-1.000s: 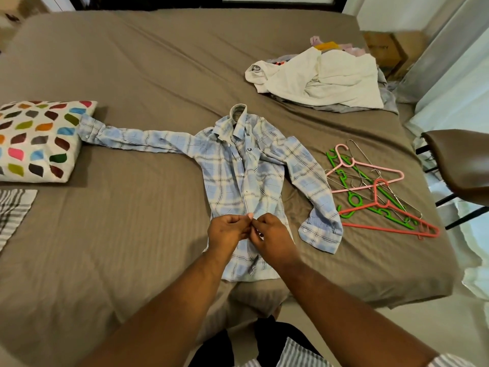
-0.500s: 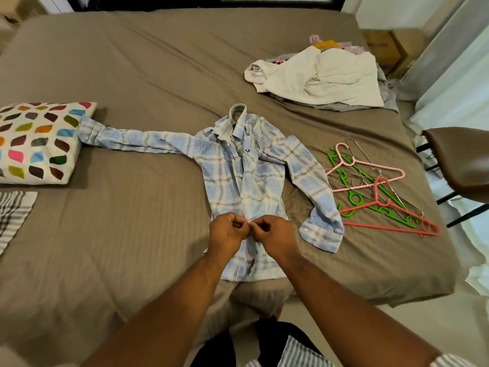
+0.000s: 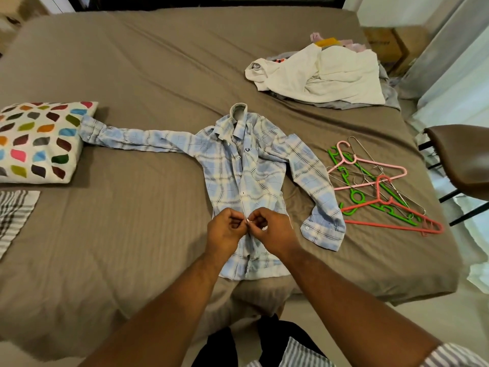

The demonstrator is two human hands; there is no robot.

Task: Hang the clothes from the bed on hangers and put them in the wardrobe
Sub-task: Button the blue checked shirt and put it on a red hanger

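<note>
Pinching the front of the shirt (image 3: 230, 165), the left hand (image 3: 225, 233) meets the right hand (image 3: 275, 234), curled on the same seam. The shirt stretches lengthwise away from both on the bed (image 3: 132, 234), with the hangers (image 3: 375, 186) beyond the right hand, nearer it.

- At your left lies a white square cushion printed with many-coloured leaf shapes (image 3: 39, 141).
- Just nearer you is a grey-and-white striped cloth (image 3: 13, 218), perhaps a towel; the frame edge cuts it off.
- At your right stands a brown padded chair on black legs (image 3: 460, 160).
- Beyond it sits a brown cardboard box (image 3: 391, 46), near a pale sheer curtain (image 3: 455, 83).
</note>
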